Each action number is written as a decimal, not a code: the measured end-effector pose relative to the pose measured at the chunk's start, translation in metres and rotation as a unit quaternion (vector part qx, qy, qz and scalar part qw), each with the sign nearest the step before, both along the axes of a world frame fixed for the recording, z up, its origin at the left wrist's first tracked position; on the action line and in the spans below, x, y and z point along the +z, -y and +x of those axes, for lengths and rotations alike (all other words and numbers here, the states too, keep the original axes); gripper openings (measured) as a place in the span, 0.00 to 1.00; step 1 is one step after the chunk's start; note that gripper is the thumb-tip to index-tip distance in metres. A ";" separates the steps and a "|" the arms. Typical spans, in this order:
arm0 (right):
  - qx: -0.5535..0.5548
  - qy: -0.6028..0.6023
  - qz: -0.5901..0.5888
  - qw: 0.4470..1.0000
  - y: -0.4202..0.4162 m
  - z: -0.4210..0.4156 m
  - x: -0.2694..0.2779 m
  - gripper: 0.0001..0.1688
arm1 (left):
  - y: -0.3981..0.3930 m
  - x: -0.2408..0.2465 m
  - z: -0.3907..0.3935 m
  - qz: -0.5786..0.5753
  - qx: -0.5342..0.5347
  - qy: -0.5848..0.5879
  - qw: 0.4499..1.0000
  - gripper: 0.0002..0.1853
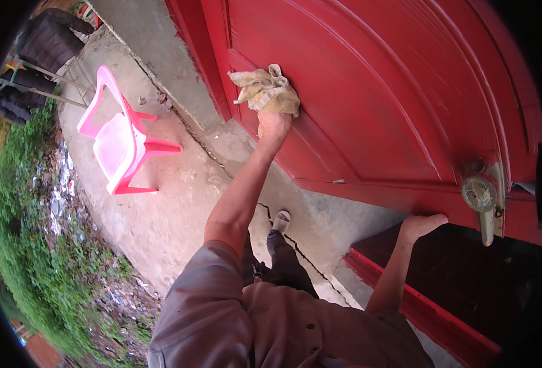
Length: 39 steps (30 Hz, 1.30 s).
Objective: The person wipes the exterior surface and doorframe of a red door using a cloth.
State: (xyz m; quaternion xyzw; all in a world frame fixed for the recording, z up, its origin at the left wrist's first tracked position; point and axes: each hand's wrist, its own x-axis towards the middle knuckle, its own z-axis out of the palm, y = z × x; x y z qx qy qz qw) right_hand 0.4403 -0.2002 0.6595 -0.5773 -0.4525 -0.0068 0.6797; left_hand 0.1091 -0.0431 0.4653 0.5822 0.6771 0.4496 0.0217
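Observation:
A large red panelled door (362,106) stands ajar before me and fills the upper right. My left hand (274,123) holds a bunched, dirty beige cloth (271,92) against the door's face; the cloth hides the fingers. At the door's free edge is my right hand (420,226), its thumb along the edge and its other fingers hidden. A worn metal door handle with a round rose (479,194) sits to the right of that hand, on the same door.
A pink plastic chair (121,138) stands on the cracked concrete floor (183,221) at the left. Dark jackets (50,39) hang on a metal rack (52,76) behind it. Weeds and litter (32,221) border the concrete. A red door sill (418,299) crosses the opening at lower right.

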 end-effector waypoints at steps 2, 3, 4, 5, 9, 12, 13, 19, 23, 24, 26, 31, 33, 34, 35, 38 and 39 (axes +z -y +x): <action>-0.003 -0.014 -0.013 1.000 0.002 0.003 -0.003 0.41 | -0.010 0.005 -0.023 -0.043 -0.022 -0.025 0.999 0.18; -0.032 0.009 -0.028 0.999 0.004 0.008 -0.005 0.41 | -0.014 0.011 -0.030 -0.054 -0.026 -0.001 0.998 0.19; -0.061 0.032 -0.043 0.997 0.006 0.011 -0.007 0.42 | -0.020 0.017 -0.038 -0.064 -0.032 0.021 0.997 0.20; -0.091 0.055 -0.058 0.993 0.008 0.012 -0.007 0.43 | -0.025 0.022 -0.045 -0.074 -0.039 0.044 0.996 0.21; -0.040 -0.024 -0.033 0.998 0.003 -0.005 0.001 0.43 | -0.057 0.004 -0.083 -0.080 0.004 -0.183 0.980 0.24; -0.032 -0.045 -0.028 0.998 0.000 -0.020 0.011 0.43 | -0.079 -0.002 -0.102 -0.004 -0.015 0.074 0.997 0.20; -0.024 -0.048 -0.025 0.998 -0.007 -0.027 0.013 0.43 | -0.091 -0.014 -0.119 0.015 -0.027 0.195 0.980 0.20; -0.103 0.021 -0.082 0.991 0.006 0.002 -0.002 0.43 | -0.075 0.040 -0.136 -0.137 -0.029 0.051 0.989 0.22; -0.117 0.030 -0.091 0.988 0.008 0.011 -0.011 0.44 | -0.061 0.110 -0.137 -0.069 -0.038 0.307 0.948 0.21; -0.114 0.021 -0.087 0.989 0.005 0.005 -0.009 0.44 | -0.058 0.125 -0.141 -0.038 -0.047 0.293 0.954 0.21; -0.102 -0.014 -0.068 0.992 0.000 -0.021 0.004 0.44 | -0.056 0.145 -0.148 0.004 -0.093 0.231 0.969 0.20; -0.173 0.033 -0.084 0.981 0.003 -0.016 0.000 0.43 | -0.063 0.142 -0.154 -0.013 -0.119 0.135 0.984 0.17; -0.206 0.044 -0.090 0.973 0.005 -0.008 -0.004 0.43 | -0.069 0.118 -0.150 0.048 -0.103 0.058 0.992 0.16; -0.197 0.043 -0.087 0.976 0.008 -0.002 -0.005 0.43 | -0.074 0.102 -0.150 0.044 -0.095 0.033 0.994 0.16; -0.189 0.037 -0.090 0.977 0.004 -0.001 -0.013 0.43 | -0.077 0.078 -0.155 0.031 -0.082 0.005 0.996 0.16; -0.186 0.017 -0.077 0.979 0.002 0.001 -0.012 0.43 | -0.082 0.050 -0.152 -0.024 -0.060 -0.040 0.997 0.16; -0.168 0.002 -0.069 0.983 0.001 -0.004 -0.009 0.43 | -0.082 0.050 -0.151 -0.054 -0.054 -0.054 0.996 0.16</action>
